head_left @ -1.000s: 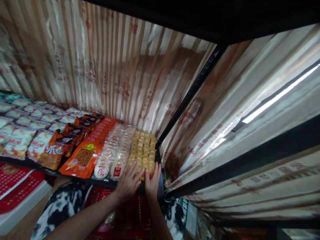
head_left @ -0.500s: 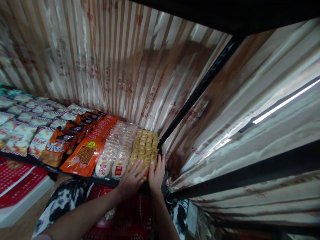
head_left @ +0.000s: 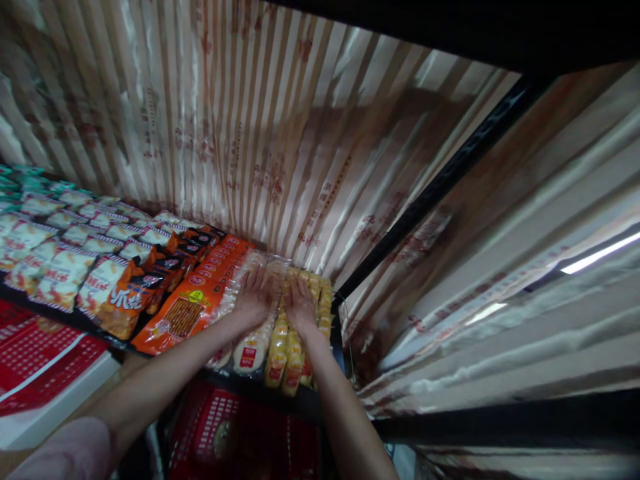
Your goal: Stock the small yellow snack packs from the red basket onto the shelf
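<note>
My left hand (head_left: 254,298) rests flat, fingers extended, over the rows of clear-wrapped pale round crackers (head_left: 249,357) on the shelf. To its right, my right hand (head_left: 301,305) lies palm down on the rows of small yellow packaged snacks (head_left: 283,355); its fingers are stretched toward the back. Neither hand grips anything. Left of the crackers lie overlapping orange packets with a window showing brown sticks (head_left: 183,319). Beyond them stand orange and black snack bags (head_left: 123,300).
White snack bags (head_left: 65,273) and green packets (head_left: 15,187) fill the shelf's left part. A black shelf post (head_left: 430,207) rises at the right corner, before a striped plastic curtain (head_left: 280,167). Red crates (head_left: 240,427) sit below the black shelf edge.
Both hands have moved from the front edge toward the back of the rows. My left hand has gone from the yellow snacks onto the crackers. The camera view has shifted slightly.
</note>
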Action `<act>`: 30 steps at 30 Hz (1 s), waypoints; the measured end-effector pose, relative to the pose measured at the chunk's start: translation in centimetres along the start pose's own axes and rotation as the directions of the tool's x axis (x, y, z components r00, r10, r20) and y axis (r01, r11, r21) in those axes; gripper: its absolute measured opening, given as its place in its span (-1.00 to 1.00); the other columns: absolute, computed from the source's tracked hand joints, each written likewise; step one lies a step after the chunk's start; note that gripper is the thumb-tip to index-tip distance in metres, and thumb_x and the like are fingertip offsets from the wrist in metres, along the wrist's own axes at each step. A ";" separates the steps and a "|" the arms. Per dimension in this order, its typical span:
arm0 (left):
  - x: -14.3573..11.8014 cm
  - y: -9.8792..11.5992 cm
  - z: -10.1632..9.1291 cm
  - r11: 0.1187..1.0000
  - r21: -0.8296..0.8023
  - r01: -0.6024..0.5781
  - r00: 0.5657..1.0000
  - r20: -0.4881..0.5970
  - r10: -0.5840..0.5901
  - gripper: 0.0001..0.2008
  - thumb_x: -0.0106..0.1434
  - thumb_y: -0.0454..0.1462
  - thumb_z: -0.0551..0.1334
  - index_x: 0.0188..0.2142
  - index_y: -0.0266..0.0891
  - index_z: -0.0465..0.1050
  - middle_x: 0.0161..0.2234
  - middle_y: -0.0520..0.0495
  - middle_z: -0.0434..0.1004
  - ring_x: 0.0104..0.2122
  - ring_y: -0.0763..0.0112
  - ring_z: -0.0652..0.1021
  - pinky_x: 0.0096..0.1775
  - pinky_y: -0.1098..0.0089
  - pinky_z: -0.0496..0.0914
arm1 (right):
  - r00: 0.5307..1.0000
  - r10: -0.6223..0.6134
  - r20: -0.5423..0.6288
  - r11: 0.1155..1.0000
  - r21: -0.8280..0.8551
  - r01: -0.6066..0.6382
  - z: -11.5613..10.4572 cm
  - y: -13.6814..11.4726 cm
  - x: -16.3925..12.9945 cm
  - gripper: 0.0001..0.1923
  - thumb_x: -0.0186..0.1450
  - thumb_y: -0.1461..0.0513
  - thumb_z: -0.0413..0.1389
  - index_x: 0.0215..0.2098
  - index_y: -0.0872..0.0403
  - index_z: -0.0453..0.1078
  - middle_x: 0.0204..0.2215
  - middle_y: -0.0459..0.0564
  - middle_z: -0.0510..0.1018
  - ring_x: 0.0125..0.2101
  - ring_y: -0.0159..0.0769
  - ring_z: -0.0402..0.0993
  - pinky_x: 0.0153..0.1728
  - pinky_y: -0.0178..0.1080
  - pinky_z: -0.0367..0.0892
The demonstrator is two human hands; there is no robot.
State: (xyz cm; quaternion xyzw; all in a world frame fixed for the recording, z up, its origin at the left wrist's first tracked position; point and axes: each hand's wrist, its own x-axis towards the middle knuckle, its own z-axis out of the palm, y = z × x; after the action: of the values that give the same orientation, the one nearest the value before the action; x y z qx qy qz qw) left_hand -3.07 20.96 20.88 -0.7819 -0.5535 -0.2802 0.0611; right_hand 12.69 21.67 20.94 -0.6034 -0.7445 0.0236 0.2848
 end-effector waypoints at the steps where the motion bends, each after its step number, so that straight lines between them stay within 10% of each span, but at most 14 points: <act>1: 0.5 -0.9 0.6 1.000 0.016 -0.017 1.000 0.002 0.017 -0.53 0.24 -0.23 0.00 0.13 -0.30 0.20 0.21 -0.24 0.11 0.23 0.06 0.04 0.16 -0.02 -0.04 | 0.999 -0.027 0.038 0.999 -0.016 0.027 0.6 -0.2 0.7 -0.52 0.26 0.23 -0.11 0.15 0.07 0.21 0.18 0.08 0.22 0.21 -0.11 0.00 0.14 0.06 -0.03; 7: 1.9 -3.4 3.2 0.994 0.060 -0.093 0.985 0.149 0.083 -0.52 0.20 -0.17 0.06 0.11 -0.26 0.23 0.16 -0.26 0.22 0.19 0.04 0.16 0.15 -0.06 -0.09 | 0.971 -0.121 0.207 0.981 -0.126 0.149 3.5 -1.2 4.0 -0.54 0.28 0.29 -0.14 0.13 0.23 0.21 0.15 0.20 0.25 0.19 -0.02 0.03 0.14 0.13 -0.16; 14: 3.2 -2.1 1.5 0.989 0.115 -0.088 0.943 0.331 0.045 -0.58 0.26 -0.27 -0.02 0.10 -0.26 0.24 0.17 -0.21 0.21 0.20 0.12 0.15 0.17 -0.03 -0.08 | 0.951 -0.070 0.303 0.984 -0.134 0.115 2.8 -0.7 4.9 -0.54 0.32 0.27 -0.19 0.18 0.18 0.16 0.20 0.11 0.18 0.22 -0.15 -0.02 0.20 -0.01 -0.20; 20: 5.1 0.0 2.5 0.978 0.078 -0.195 0.944 0.286 0.166 -0.56 0.28 -0.31 -0.08 0.14 -0.27 0.18 0.19 -0.20 0.16 0.23 0.16 0.09 0.18 -0.04 -0.10 | 0.958 0.194 0.210 0.957 -0.255 -0.138 -0.3 3.0 4.9 -0.51 0.35 0.23 -0.24 0.21 0.20 0.10 0.23 0.12 0.11 0.24 -0.20 -0.09 0.19 -0.10 -0.13; 30: 6.8 2.2 6.8 0.937 0.024 -0.347 0.905 0.269 0.329 -0.60 0.33 -0.19 -0.09 0.06 -0.25 0.30 0.10 -0.15 0.33 0.20 0.11 0.16 0.17 -0.14 -0.16 | 0.926 0.201 0.319 0.941 -0.326 -0.093 -0.3 5.8 4.5 -0.53 0.34 0.21 -0.22 0.19 0.09 0.14 0.20 0.00 0.20 0.24 -0.20 -0.09 0.19 -0.05 -0.26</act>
State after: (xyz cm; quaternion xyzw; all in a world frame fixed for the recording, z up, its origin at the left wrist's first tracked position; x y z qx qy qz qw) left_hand 2.96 28.52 19.08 -0.8933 -0.4224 -0.1401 0.0630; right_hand 17.46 27.23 20.78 -0.6811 -0.7296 0.0360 0.0497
